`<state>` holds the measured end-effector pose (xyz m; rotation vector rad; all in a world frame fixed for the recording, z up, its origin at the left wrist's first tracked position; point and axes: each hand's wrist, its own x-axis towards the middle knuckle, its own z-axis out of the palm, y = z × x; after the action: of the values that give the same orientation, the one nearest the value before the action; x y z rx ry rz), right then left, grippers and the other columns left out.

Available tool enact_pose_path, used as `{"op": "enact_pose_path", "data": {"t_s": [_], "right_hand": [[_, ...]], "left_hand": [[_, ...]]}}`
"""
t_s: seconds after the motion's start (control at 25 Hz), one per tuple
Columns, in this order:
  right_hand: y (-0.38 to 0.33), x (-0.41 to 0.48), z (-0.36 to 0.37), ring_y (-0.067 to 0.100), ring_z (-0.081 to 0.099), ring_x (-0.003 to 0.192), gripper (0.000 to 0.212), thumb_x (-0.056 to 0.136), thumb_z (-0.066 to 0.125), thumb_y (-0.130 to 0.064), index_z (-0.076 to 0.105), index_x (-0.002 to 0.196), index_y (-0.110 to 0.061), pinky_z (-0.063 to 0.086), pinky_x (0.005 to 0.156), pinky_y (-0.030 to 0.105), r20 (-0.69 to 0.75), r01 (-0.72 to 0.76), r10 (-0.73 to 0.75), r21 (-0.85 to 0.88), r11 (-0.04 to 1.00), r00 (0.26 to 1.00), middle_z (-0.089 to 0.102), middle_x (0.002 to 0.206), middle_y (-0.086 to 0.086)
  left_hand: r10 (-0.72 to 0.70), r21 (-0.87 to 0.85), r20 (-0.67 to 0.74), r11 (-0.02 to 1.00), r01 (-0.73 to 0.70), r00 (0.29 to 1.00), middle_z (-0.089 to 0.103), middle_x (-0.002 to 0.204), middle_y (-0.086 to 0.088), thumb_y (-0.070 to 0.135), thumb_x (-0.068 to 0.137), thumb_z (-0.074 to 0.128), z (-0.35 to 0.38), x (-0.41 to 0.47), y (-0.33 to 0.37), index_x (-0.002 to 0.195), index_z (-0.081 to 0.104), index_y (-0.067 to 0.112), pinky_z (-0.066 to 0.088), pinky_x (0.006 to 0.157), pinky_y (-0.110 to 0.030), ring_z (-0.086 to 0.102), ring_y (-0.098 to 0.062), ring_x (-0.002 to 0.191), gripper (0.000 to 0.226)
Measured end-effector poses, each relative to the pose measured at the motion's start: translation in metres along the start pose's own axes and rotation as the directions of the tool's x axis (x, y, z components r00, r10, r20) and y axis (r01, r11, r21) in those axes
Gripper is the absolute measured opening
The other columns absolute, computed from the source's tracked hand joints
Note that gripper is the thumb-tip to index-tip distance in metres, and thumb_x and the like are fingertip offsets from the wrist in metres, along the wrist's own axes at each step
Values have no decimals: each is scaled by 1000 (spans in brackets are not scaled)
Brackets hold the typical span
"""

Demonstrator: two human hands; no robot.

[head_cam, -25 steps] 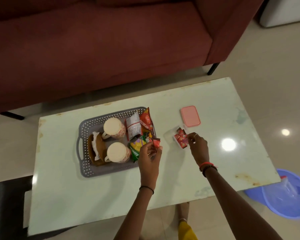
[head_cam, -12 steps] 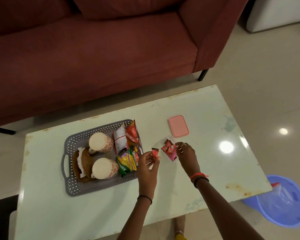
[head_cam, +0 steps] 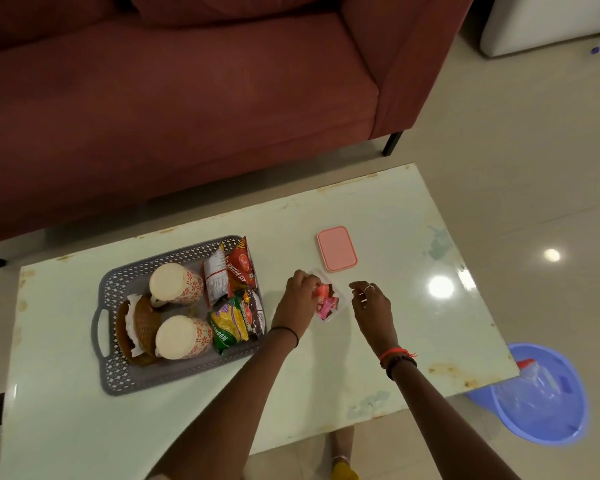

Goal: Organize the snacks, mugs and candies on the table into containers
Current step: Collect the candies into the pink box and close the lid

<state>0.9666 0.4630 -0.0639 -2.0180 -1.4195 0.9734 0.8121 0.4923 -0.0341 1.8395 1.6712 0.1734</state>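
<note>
Right hand [head_cam: 371, 303] hovers loose and half-open just right of the candy box [head_cam: 329, 303], holding nothing. Left hand [head_cam: 297, 301] pinches a red candy [head_cam: 318, 291] over that box, its pink lid [head_cam: 336, 248] just behind it, and the gray tray [head_cam: 118, 372] of mugs [head_cam: 174, 284] and snacks [head_cam: 234, 271] sits left of it.

Home living room — clearly domestic. Deep red upholstered sofa [head_cam: 174, 109] on thin dark legs, set right behind a low, pale glass-topped coffee table [head_cam: 388, 216] with worn, rust-stained edges. Glossy beige floor tiles [head_cam: 520, 140] reflecting ceiling lights. Blue plastic bin [head_cam: 548, 441] with a clear liner beside the table — plus something white, boxy, in the far corner [head_cam: 541, 22].
</note>
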Motion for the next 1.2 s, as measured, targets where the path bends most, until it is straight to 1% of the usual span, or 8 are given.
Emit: {"op": "enact_pose_path", "data": {"t_s": [0.2, 0.32, 0.4, 0.48, 0.64, 0.8, 1.0, 1.2], "right_hand": [[2, 16, -7, 15, 58, 86, 26, 94, 45, -3, 64, 111, -8, 47, 79, 24, -7, 0, 0, 15, 1000, 1000, 64, 109, 10], [-4, 31, -9, 14, 56, 86, 27, 92, 44, 0, 64, 109, -5, 43, 78, 21, -15, -14, 14, 21, 1000, 1000, 63, 111, 12], [-9, 46, -10, 19, 58, 94, 31, 90, 41, 6, 62, 110, -3, 43, 81, 22, -27, -33, 33, 12, 999, 999, 62, 114, 14], [-16, 65, -8, 28, 56, 108, 32, 90, 39, 6, 58, 115, 1, 44, 90, 29, -11, -74, 74, -26, 997, 997, 58, 121, 17], [-36, 98, 5, 38, 42, 123, 57, 92, 58, -28, 37, 136, 2, 39, 103, 43, 73, -154, 171, -193, 969, 983, 45, 132, 24], [-42, 113, 22, 35, 43, 124, 86, 79, 70, -42, 28, 141, 1, 43, 99, 45, 113, -157, 228, -438, 885, 967, 44, 133, 19], [-29, 115, 34, 37, 42, 123, 86, 73, 79, -27, 31, 137, 3, 45, 97, 44, 85, -221, 278, -409, 885, 957, 42, 132, 21], [-26, 113, 15, 37, 53, 108, 34, 84, 63, -14, 52, 112, 2, 46, 85, 38, 90, -262, 267, -70, 963, 959, 52, 121, 23]], "left_hand": [[237, 243, 171, 930, -274, 956, 45, 123, -9, -2, 88, 48, 0, 24, -18, 119, 55, 15, 49, 92, -29, 48, -21, 111, 35], [321, 250, 226, 893, -373, 920, 44, 132, -8, -6, 86, 47, 4, 25, -24, 126, 52, 16, 46, 98, -30, 48, -22, 116, 45], [272, 140, 128, 947, -289, 954, 43, 135, -8, -9, 86, 45, 8, 22, -25, 129, 49, 16, 45, 101, -31, 47, -22, 120, 50], [83, -55, -41, 995, -85, 996, 42, 137, -9, -8, 88, 46, 13, 15, -23, 131, 45, 15, 47, 101, -31, 43, -22, 125, 49], [-272, -345, -196, 919, 194, 942, 38, 139, -14, -4, 90, 47, 30, 2, -11, 137, 36, 9, 38, 105, -34, 37, -26, 132, 50], [-590, -538, -70, 701, 468, 804, 34, 141, -23, 1, 90, 51, 41, 3, -9, 139, 31, 1, 37, 105, -39, 38, -36, 131, 53], [-612, -580, 29, 634, 511, 791, 50, 126, -22, 12, 92, 53, 42, 4, -17, 133, 38, 2, 43, 91, -31, 54, -31, 113, 45], [-615, -649, 206, 496, 577, 761, 64, 110, -25, 21, 95, 49, 41, -1, -22, 133, 37, 6, 48, 93, -41, 61, -34, 105, 43]]}}
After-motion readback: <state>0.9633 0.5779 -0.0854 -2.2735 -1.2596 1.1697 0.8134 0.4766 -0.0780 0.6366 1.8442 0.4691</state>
